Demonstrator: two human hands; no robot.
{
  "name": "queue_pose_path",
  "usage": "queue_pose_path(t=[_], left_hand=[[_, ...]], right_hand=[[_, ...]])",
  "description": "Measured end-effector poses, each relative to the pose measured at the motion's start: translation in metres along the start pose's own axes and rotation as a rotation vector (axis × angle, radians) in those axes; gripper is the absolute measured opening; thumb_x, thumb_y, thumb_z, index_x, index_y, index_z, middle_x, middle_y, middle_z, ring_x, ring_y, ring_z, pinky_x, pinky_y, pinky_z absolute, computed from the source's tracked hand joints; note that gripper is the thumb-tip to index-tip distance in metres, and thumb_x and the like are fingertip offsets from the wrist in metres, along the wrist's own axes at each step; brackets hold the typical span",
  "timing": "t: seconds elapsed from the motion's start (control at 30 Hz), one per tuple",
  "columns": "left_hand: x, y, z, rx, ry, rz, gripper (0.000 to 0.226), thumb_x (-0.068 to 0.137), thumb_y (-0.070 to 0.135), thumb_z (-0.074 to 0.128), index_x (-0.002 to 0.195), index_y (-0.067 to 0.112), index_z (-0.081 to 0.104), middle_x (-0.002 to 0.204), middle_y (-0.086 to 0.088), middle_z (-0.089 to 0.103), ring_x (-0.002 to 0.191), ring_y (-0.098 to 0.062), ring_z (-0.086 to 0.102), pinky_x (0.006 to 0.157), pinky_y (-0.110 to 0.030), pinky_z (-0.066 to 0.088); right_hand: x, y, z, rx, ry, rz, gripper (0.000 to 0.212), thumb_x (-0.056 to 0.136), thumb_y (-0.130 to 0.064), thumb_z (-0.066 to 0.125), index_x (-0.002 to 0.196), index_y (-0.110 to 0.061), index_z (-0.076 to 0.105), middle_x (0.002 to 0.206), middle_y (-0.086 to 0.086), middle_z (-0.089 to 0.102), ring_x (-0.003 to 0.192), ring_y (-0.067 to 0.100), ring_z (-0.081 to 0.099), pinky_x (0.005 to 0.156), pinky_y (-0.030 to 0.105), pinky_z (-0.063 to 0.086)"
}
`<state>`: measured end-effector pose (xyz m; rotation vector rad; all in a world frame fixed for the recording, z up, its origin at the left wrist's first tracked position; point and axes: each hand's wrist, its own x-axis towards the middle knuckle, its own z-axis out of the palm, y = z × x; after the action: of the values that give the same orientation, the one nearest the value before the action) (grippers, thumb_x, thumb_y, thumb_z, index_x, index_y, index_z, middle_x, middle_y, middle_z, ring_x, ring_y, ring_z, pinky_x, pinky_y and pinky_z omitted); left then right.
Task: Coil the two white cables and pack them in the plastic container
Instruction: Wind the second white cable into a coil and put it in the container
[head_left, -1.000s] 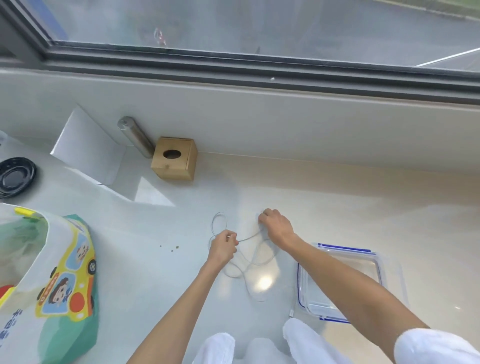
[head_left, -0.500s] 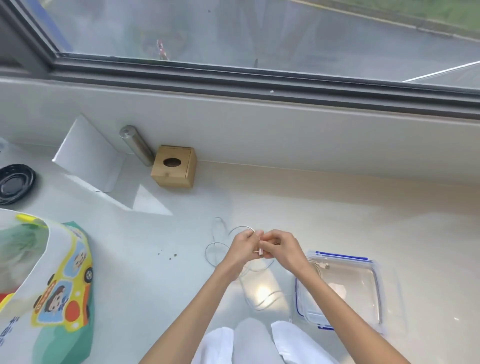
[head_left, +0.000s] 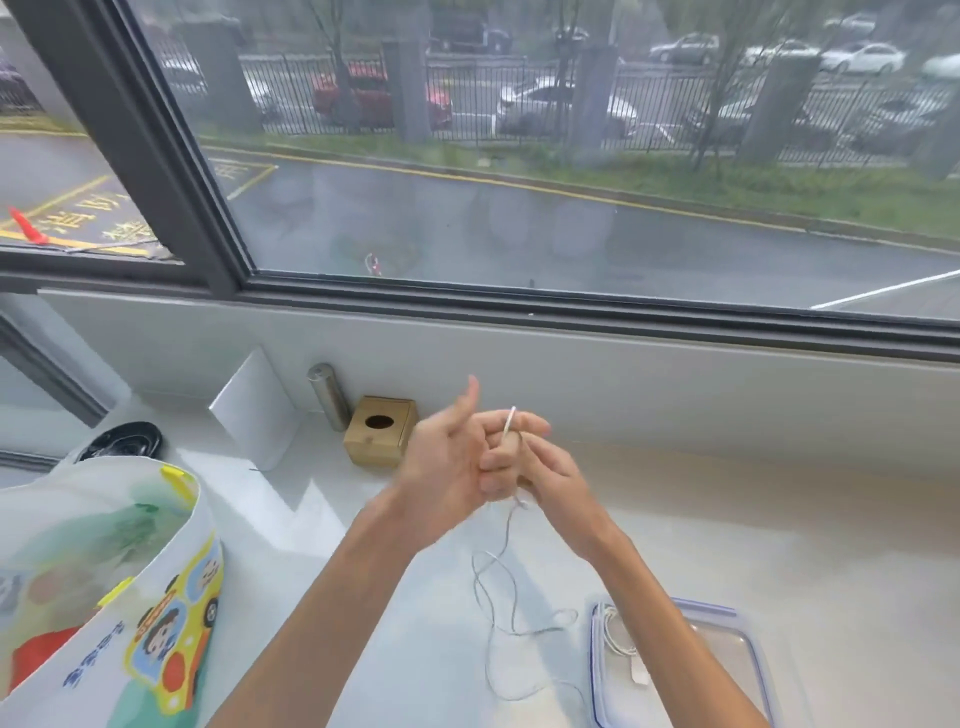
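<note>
Counter (head_left: 779, 545) below, left hand (head_left: 447, 457) and right hand (head_left: 553, 470) lifted the cable (head_left: 511, 420).

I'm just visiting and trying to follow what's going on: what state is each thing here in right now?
Left hand: raised, thumb up, fingers out straight.
Right hand: curled, seemingly pinching the white cable.
White cable: one end up at the fingers, the rest hanging loose onto the counter.
Second cable: coiled, inside the container.
Plastic container: open, no lid on.
</note>
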<state>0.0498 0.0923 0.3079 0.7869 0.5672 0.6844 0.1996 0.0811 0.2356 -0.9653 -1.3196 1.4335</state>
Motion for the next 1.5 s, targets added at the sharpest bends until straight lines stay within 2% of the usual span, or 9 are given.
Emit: queue_pose_path(t=[0.13, 0.3, 0.53, 0.77, 0.97, 1.03, 1.1, 1.3, 1.5], left_hand=[[0.003, 0.05, 0.01, -0.107, -0.068, 0.199, 0.09, 0.085, 0.073, 0.03, 0.128, -0.004, 0.05, 0.065, -0.001, 0.032, 0.054, -0.015, 0.029, 0.055, -0.031, 0.022], [0.018, 0.079, 0.009, -0.099, -0.029, 0.295, 0.09, 0.082, 0.076, 0.026, 0.127, 0.001, 0.044, 0.065, 0.0, 0.039, 0.055, -0.015, 0.036, 0.055, -0.029, 0.03], [0.025, 0.053, 0.023, 0.39, -0.1, 0.16, 0.109, 0.065, 0.09, 0.038, 0.133, 0.005, 0.041, 0.073, -0.002, 0.039, 0.062, -0.014, 0.041, 0.064, -0.026, 0.039], [-0.008, 0.038, 0.067, 0.312, -0.45, 0.048, 0.085, 0.075, 0.085, 0.034, 0.113, 0.012, 0.051, 0.08, 0.001, 0.042, 0.069, -0.016, 0.038, 0.071, -0.029, 0.037], [-0.015, 0.059, 0.076, 0.063, -0.556, -0.028, 0.077, 0.081, 0.078, 0.026, 0.1, 0.008, 0.05, 0.076, -0.006, 0.039, 0.068, -0.02, 0.036, 0.068, -0.033, 0.036], [-0.008, 0.067, 0.071, -0.021, -0.531, 0.025, 0.077, 0.082, 0.079, 0.027, 0.1, 0.007, 0.049, 0.076, -0.006, 0.038, 0.068, -0.02, 0.036, 0.067, -0.035, 0.033], [0.0, 0.077, 0.063, -0.085, -0.473, 0.092, 0.077, 0.079, 0.08, 0.029, 0.099, 0.008, 0.049, 0.076, -0.005, 0.037, 0.067, -0.02, 0.034, 0.065, -0.035, 0.031], [0.027, 0.091, 0.035, -0.113, -0.231, 0.23, 0.082, 0.077, 0.082, 0.027, 0.097, 0.008, 0.056, 0.072, -0.002, 0.04, 0.061, -0.019, 0.041, 0.061, -0.033, 0.039], [0.024, 0.063, 0.036, -0.035, -0.24, 0.062, 0.083, 0.074, 0.083, 0.03, 0.098, 0.007, 0.052, 0.073, -0.005, 0.041, 0.063, -0.019, 0.04, 0.063, -0.032, 0.036]], right_hand=[[-0.016, -0.007, 0.033, -0.017, 0.038, -0.04, 0.026, 0.106, -0.025, 0.041, 0.109, -0.017, 0.066, 0.062, -0.002, 0.057, 0.055, 0.019, 0.047, 0.058, 0.025, 0.043], [-0.041, -0.023, 0.038, -0.593, -0.011, -0.094, 0.028, 0.104, -0.031, 0.044, 0.127, -0.042, 0.056, 0.064, -0.016, 0.057, 0.06, 0.005, 0.049, 0.065, 0.025, 0.046], [-0.038, -0.125, -0.012, -1.169, 0.373, -0.755, 0.016, 0.098, -0.036, 0.057, 0.098, -0.027, 0.071, 0.077, -0.01, 0.065, 0.066, 0.012, 0.061, 0.055, 0.031, 0.049], [-0.012, -0.176, -0.048, -0.798, 0.297, -0.844, 0.005, 0.081, -0.022, 0.078, 0.084, -0.019, 0.079, 0.078, -0.006, 0.071, 0.067, 0.019, 0.063, 0.06, 0.029, 0.045], [0.008, -0.142, -0.019, -0.101, 0.137, -0.277, 0.004, 0.075, -0.007, 0.073, 0.072, -0.008, 0.073, 0.054, -0.007, 0.064, 0.047, 0.002, 0.056, 0.046, 0.015, 0.043], [0.005, -0.117, -0.001, -0.035, 0.253, -0.12, 0.039, 0.08, 0.004, 0.055, 0.05, -0.018, 0.063, 0.04, -0.01, 0.05, 0.032, -0.001, 0.043, 0.033, 0.013, 0.034], [-0.005, -0.086, 0.01, -0.235, 0.299, -0.176, 0.042, 0.091, -0.015, 0.055, 0.05, -0.024, 0.06, 0.041, -0.012, 0.044, 0.036, 0.0, 0.034, 0.04, 0.012, 0.028], [-0.039, -0.066, 0.02, -0.817, 0.105, -0.258, 0.028, 0.104, -0.039, 0.037, 0.113, -0.03, 0.061, 0.064, -0.005, 0.058, 0.06, 0.012, 0.055, 0.062, 0.028, 0.046], [-0.044, -0.139, -0.002, -1.441, 0.246, -0.697, 0.03, 0.1, -0.041, 0.048, 0.085, -0.022, 0.066, 0.068, -0.007, 0.064, 0.06, 0.021, 0.061, 0.044, 0.035, 0.044]])
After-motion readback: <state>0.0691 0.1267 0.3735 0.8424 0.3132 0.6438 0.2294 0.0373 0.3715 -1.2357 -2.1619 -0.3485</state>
